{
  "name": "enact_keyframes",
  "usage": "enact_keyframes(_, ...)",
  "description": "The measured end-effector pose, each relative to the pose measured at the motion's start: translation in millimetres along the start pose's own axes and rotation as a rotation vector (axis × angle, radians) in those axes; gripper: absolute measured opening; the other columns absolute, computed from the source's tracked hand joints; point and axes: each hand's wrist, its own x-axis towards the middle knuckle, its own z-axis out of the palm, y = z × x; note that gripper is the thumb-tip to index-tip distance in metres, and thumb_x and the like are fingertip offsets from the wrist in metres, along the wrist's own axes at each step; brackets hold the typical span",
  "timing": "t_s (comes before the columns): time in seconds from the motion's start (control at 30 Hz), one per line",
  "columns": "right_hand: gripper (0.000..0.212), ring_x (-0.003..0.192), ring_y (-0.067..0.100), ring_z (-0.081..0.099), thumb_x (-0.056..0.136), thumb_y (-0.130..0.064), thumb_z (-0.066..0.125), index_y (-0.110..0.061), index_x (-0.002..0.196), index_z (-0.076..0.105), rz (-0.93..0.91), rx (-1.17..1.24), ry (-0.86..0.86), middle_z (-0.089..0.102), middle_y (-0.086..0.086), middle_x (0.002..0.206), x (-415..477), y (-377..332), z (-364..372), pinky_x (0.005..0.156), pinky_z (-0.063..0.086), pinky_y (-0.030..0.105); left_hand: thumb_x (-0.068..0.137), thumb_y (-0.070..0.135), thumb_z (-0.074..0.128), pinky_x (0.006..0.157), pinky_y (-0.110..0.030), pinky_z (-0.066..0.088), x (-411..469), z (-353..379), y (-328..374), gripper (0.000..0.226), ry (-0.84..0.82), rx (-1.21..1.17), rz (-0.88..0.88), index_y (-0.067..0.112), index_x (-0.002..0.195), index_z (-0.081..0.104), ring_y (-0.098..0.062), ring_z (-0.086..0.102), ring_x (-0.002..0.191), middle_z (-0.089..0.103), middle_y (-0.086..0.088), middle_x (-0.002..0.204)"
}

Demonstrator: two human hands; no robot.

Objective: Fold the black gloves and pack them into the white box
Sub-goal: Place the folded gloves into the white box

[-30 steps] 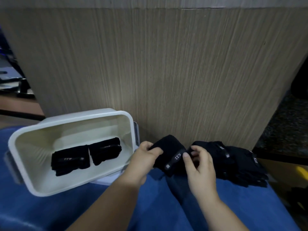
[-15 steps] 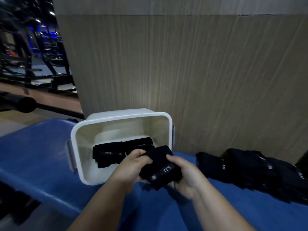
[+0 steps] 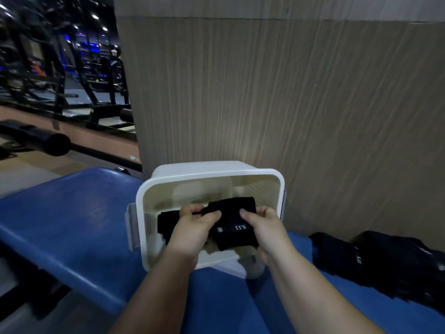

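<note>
A folded black glove [image 3: 234, 222] with white lettering hangs over the open white box [image 3: 279, 186]. My left hand [image 3: 195, 227] pinches its left end and my right hand [image 3: 263, 229] grips its right end. Under my left hand another folded black glove [image 3: 166, 224] lies on the box floor, partly hidden. The box sits on a blue padded bench [image 3: 72, 225]. A heap of unfolded black gloves [image 3: 385, 259] lies on the bench to the right.
A tall wood-grain panel [image 3: 289, 92] stands right behind the box. Dark gym machines [image 3: 60, 68] and a black roller [image 3: 50, 143] fill the left background. The bench's front-left edge drops off near the box.
Both hands carried the folded glove left from beside the heap to over the box. My view swung left with them, so the box now sits at centre.
</note>
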Motion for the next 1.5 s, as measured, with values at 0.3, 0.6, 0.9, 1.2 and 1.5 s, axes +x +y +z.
enact_keyframes(0.3, 0.023, 0.081, 0.021, 0.062, 0.085, -0.027, 0.068, -0.021, 0.091, 0.046, -0.184, -0.312, 0.136, 0.062, 0.004, 0.09, 20, -8, 19, 0.071, 0.053, 0.035, 0.089, 0.024, 0.065, 0.059, -0.028, 0.047, 20, 1, -3, 0.039, 0.132, 0.256, 0.168, 0.024, 0.119, 0.039, -0.013, 0.06, 0.084, 0.06, 0.003, 0.101)
enact_keyframes(0.6, 0.029, 0.09, 0.018, 0.064, 0.084, -0.019, 0.066, -0.031, 0.102, 0.046, -0.207, -0.359, -0.018, 0.063, -0.002, 0.098, 21, -8, 15, 0.084, 0.055, 0.042, 0.089, 0.019, 0.063, 0.07, -0.028, 0.041, 38, 12, -7, 0.027, 0.226, 0.265, 0.172, 0.019, 0.096, 0.037, -0.016, 0.058, 0.079, 0.06, 0.003, 0.091)
enact_keyframes(0.9, 0.035, 0.079, 0.004, 0.057, 0.089, -0.014, 0.062, -0.034, 0.113, 0.044, -0.326, -0.467, 0.03, 0.058, -0.015, 0.09, 30, -5, 12, 0.067, 0.052, 0.026, 0.095, 0.036, 0.049, 0.069, -0.031, 0.042, 32, 22, -8, 0.016, 0.222, 0.614, 0.216, 0.025, 0.103, 0.04, -0.015, 0.055, 0.077, 0.056, 0.002, 0.094)
enact_keyframes(1.2, 0.04, 0.11, 0.025, 0.055, 0.099, -0.029, 0.043, -0.024, 0.139, 0.045, -0.317, -1.033, 0.012, 0.057, 0.008, 0.127, 45, 13, 12, 0.087, 0.046, 0.029, 0.095, 0.044, 0.042, 0.1, -0.033, 0.027, 24, 22, -8, 0.029, 0.25, 1.089, 0.199, 0.03, 0.12, 0.046, -0.02, 0.043, 0.116, 0.059, 0.004, 0.116)
enact_keyframes(1.5, 0.061, 0.132, 0.029, 0.041, 0.092, -0.043, 0.019, -0.015, 0.131, 0.057, -0.677, -1.457, 0.066, 0.049, 0.008, 0.142, 42, 28, 15, 0.11, 0.03, 0.036, 0.092, 0.047, 0.044, 0.105, -0.035, 0.023, 34, 19, -18, 0.032, 0.298, 1.173, 0.214, 0.032, 0.12, 0.047, -0.017, 0.039, 0.122, 0.055, 0.009, 0.124)
